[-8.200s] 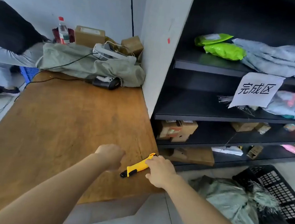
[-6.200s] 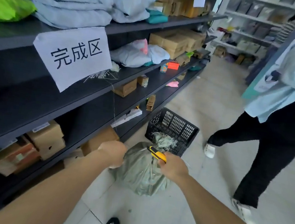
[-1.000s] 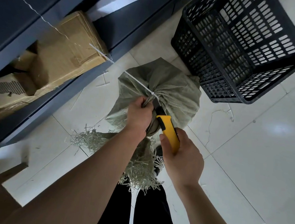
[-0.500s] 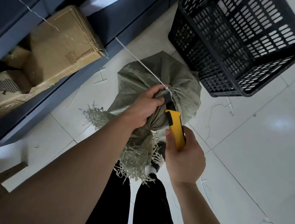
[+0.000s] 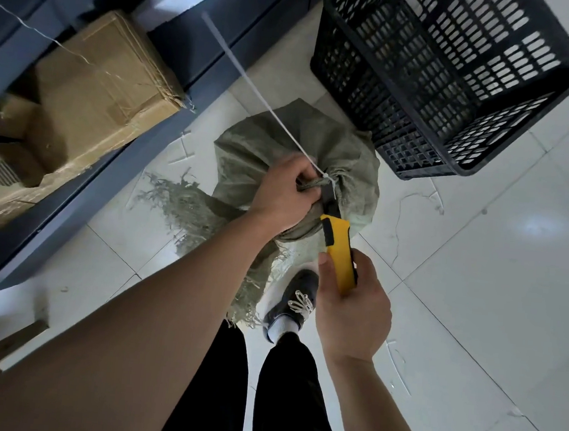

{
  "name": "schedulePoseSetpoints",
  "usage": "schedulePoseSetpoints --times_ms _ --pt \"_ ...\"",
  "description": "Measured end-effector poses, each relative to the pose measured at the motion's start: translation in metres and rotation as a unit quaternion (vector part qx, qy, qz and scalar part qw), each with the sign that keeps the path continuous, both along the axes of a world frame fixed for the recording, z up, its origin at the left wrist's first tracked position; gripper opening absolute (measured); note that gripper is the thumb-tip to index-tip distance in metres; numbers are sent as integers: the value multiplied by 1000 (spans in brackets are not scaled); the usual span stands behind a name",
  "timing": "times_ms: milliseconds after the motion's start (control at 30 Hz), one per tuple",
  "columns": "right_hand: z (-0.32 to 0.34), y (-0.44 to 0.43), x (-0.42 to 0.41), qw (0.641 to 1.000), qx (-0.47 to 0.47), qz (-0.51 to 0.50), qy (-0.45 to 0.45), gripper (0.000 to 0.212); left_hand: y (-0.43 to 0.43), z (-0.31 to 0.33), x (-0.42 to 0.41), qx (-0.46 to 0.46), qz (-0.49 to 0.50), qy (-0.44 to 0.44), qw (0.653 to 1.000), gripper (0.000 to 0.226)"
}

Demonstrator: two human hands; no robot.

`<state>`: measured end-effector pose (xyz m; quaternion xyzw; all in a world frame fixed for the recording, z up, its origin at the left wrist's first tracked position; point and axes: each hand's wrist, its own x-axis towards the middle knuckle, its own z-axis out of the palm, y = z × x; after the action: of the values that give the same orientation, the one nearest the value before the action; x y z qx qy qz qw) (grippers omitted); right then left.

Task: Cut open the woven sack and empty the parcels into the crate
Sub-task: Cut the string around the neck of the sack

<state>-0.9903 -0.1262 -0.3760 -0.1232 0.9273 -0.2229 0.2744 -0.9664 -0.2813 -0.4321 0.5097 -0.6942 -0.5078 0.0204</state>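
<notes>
A grey-green woven sack (image 5: 272, 138) stands on the tiled floor, its neck bunched and tied with a white zip tie (image 5: 262, 101) whose long tail points up-left. My left hand (image 5: 283, 189) grips the bunched neck just below the tie. My right hand (image 5: 350, 310) holds a yellow utility knife (image 5: 338, 247), its blade reaching up to the tie at the neck. The sack's frayed open end (image 5: 188, 203) trails down toward my legs. The black plastic crate (image 5: 460, 76) sits just right of and behind the sack.
Dark shelving (image 5: 87, 136) runs along the left, holding a taped cardboard box (image 5: 105, 86) on its lowest level. My shoe (image 5: 294, 300) stands right below the sack. White tiled floor (image 5: 492, 302) spreads to the right.
The view has moved closer to the sack. My left hand shifted its hold on the neck and the knife blade has come up against the zip tie.
</notes>
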Motion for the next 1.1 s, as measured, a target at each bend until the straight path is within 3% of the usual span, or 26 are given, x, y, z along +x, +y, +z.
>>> schedulePoseSetpoints --times_ms 133,233,333,500,633,733,867,967,1100 --pt "-2 0 -3 1000 -6 -10 -6 37 1 1 -1 101 1 35 994 20" --pt "-3 4 -5 1000 0 -10 -13 40 -1 0 -3 221 12 72 973 57" --pt "-4 9 -6 1000 3 -10 -6 46 -2 0 -6 257 -6 77 963 49" --pt "-4 9 -9 1000 7 -12 0 45 -1 -4 -11 181 -16 3 983 29" --pt "-3 7 -11 1000 10 7 3 37 -2 -6 -13 98 -54 -41 993 24" --pt "1 5 -11 1000 15 22 5 44 -1 -6 -14 61 -51 -57 995 21" --pt "8 2 -30 1000 2 -30 5 43 1 -7 -5 58 -1 -49 997 20" --pt "8 1 -42 998 26 20 -50 31 5 -7 -1 62 6 -33 998 17" --pt "6 -1 -35 991 43 66 -105 32 6 -14 1 108 73 -3 991 15"
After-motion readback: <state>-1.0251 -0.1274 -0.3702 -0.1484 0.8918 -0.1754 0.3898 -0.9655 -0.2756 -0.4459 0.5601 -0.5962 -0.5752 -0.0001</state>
